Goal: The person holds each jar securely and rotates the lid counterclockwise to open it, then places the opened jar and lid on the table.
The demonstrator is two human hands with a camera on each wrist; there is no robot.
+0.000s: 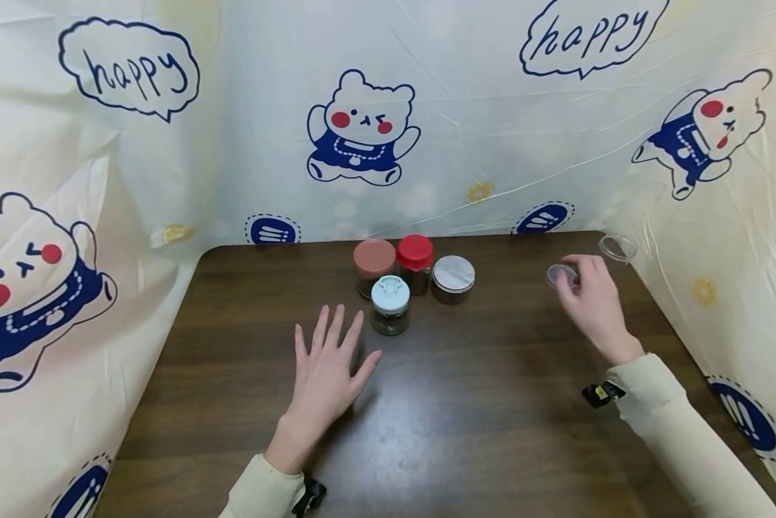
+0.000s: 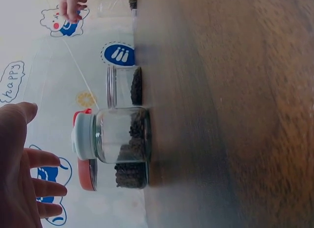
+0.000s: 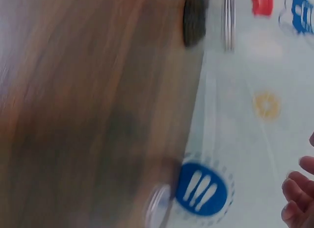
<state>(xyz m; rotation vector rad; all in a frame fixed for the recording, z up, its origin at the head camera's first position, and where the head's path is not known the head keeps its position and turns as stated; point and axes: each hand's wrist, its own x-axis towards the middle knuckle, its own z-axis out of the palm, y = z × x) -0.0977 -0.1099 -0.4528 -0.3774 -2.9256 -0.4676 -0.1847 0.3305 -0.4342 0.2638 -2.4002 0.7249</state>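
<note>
Over the brown surface [image 1: 479,432], the left hand [image 1: 323,381] is spread wide and unladen, near the jars; the right hand [image 1: 593,302] is raised, fingers loosely bent, no grip visible. Four jars with dark contents are grouped at the far edge: pink-lidded jar [image 1: 374,257], silver-lidded jar [image 1: 453,275], red-lidded jar [image 1: 416,255] and, foremost, blue-lidded jar [image 1: 391,306]. At far right are two clear round items, the smaller clear item [image 1: 556,271] appearing beside the right thumb, contact unconfirmed.
</note>
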